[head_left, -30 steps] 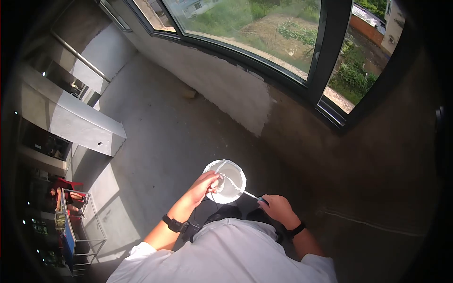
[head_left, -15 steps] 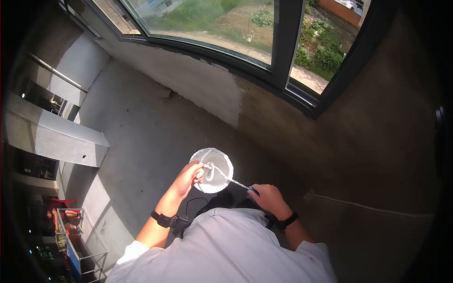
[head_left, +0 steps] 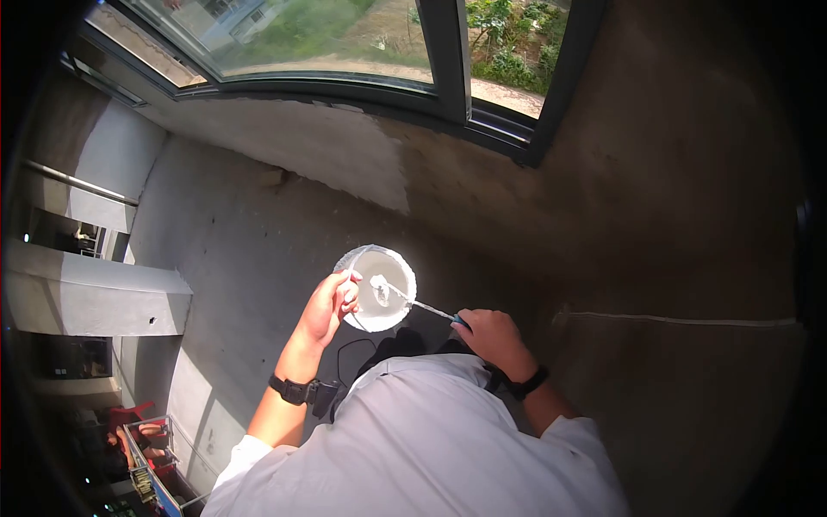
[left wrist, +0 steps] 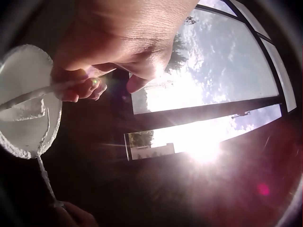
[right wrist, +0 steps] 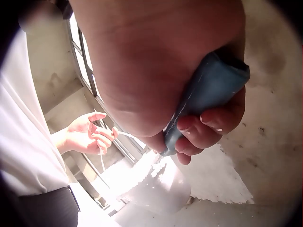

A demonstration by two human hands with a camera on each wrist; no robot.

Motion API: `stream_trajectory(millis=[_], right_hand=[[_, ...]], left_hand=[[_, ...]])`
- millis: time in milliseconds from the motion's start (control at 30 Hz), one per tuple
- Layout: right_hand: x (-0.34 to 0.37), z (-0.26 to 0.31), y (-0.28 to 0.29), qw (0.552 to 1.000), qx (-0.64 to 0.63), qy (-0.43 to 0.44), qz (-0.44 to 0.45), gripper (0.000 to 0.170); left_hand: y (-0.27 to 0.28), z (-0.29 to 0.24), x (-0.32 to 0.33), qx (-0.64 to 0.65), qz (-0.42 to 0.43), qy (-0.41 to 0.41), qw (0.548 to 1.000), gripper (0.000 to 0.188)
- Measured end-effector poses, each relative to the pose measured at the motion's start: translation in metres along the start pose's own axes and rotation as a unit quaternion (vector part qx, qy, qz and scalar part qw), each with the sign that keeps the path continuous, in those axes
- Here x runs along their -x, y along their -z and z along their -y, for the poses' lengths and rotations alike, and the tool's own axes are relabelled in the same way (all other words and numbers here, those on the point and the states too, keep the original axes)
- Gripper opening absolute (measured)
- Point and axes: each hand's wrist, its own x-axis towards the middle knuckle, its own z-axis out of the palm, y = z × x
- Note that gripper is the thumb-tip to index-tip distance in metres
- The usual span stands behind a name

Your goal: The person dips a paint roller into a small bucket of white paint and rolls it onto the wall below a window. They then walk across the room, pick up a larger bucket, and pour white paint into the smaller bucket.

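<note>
A white bucket (head_left: 412, 277) with a rough, white-crusted rim stands out in sunlight before the person's body. The left hand (head_left: 326, 308) holds its thin bail (left wrist: 35, 93) in curled fingers at the bucket's left side. In the right hand (head_left: 493, 333) is a paint roller, gripped by its blue handle (right wrist: 208, 90). Its thin, white-coated rod (head_left: 431, 308) crosses the bucket's rim from the right. The white-coated roller head (head_left: 380, 290) lies inside the bucket's mouth, over pale contents.
Ahead, a dark-framed window (head_left: 448, 65) sits above a wall part white, part bare brown (head_left: 482, 181). Grey concrete floor (head_left: 233, 233) stretches left toward a pillar (head_left: 121, 293). A person near a red chair and a metal-framed table (head_left: 146, 452) is at lower left. A pale strip (head_left: 680, 320) runs along the right.
The head view has turned, so window and room shift left. Both hands and the bucket sit higher and further left in view. The roller head shows more apart from the left fingers.
</note>
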Motion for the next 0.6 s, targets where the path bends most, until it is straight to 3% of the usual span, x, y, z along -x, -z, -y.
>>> stream_trajectory(millis=[200,300,600], right_hand=[[0.012,0.003,-0.001,0.999,-0.005,-0.014,-0.035,0.026],[0.017,0.008,0.001,0.996,-0.066,-0.049,-0.024,0.026],[0.027,0.011,0.0,0.998,-0.032,-0.035,-0.043,0.025]], left_hand=[[-0.012,-0.007,0.003,-0.012,0.01,-0.004,1.0,0.032],[-0.016,-0.008,0.004,-0.018,0.016,-0.006,1.0,0.032],[-0.025,-0.017,0.007,-0.019,0.034,-0.001,0.999,0.032]])
